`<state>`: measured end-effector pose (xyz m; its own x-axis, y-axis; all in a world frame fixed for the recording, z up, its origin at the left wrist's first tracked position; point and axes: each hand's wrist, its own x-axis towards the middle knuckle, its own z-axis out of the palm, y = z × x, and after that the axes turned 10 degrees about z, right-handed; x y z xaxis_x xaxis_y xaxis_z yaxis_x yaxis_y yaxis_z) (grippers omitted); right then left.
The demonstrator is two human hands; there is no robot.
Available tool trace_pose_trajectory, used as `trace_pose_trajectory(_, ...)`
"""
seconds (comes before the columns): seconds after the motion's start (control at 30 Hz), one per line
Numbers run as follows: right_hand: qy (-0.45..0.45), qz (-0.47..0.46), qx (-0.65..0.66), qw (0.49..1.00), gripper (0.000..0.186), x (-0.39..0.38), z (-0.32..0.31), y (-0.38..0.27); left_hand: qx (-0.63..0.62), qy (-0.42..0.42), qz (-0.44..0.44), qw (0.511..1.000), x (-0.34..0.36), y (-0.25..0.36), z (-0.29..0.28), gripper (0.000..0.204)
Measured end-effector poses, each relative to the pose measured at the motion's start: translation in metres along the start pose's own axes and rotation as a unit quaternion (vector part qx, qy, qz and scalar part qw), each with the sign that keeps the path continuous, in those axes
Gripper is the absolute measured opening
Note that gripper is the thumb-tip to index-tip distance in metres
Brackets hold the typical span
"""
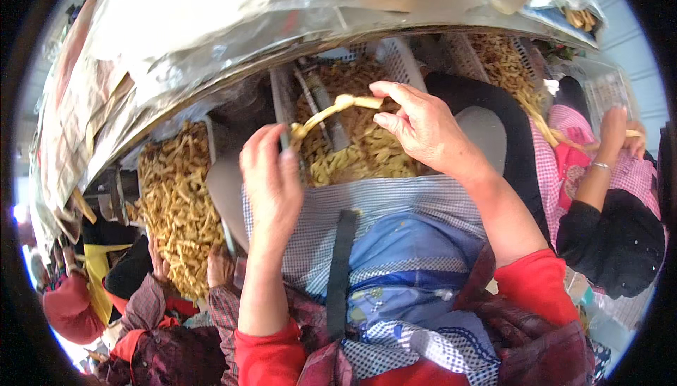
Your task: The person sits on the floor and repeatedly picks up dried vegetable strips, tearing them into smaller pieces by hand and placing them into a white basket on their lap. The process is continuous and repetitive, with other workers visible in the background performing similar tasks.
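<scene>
Stretched between my two hands is a pale yellow, bendy strip (326, 113) with a knot-like lump near its middle and another by its left end. The fingers of my right hand (427, 129) close on its right end. My left hand (271, 178) has its fingers and thumb together at the left end; a small grey piece shows by the fingertips, too unclear to name. Below the strip, a white crate (403, 62) holds many yellow-brown knotted pieces (370, 150). A long grey metal-looking bar (315, 93) lies slanted over them.
A table covered in pale sheeting (233, 5) curves across the top. At left, a co-worker's hands (220, 266) touch a heap of yellow pieces (180, 210). At right, another person's hand (612, 132) holds a long strip (546, 129) by a further crate (469, 58).
</scene>
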<state>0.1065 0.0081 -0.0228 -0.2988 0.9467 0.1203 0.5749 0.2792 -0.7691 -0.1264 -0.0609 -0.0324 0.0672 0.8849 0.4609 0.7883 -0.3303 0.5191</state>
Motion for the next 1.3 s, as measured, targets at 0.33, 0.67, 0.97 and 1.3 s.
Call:
trace_pose_trajectory(0.33,-0.007,-0.005,-0.026,1.000,0.010,0.000,0.030,0.028,0.073,-0.059,0.115,0.989,-0.006,-0.019,0.022,0.013)
trace_pose_trajectory(0.67,-0.044,-0.011,-0.023,0.999,0.022,0.041,-0.051,0.019,0.043,-0.020,-0.064,0.997,-0.043,-0.007,-0.028,0.018)
trace_pose_trajectory(0.97,0.021,-0.172,-0.165,0.971,0.024,0.170,-0.136,-0.006,0.030,0.085,-0.036,0.995,-0.052,-0.043,-0.022,0.007)
trace_pose_trajectory(1.3,0.129,-0.128,-0.277,0.944,0.026,0.145,-0.123,-0.006,0.034,0.100,-0.027,0.994,-0.060,-0.044,-0.025,0.007)
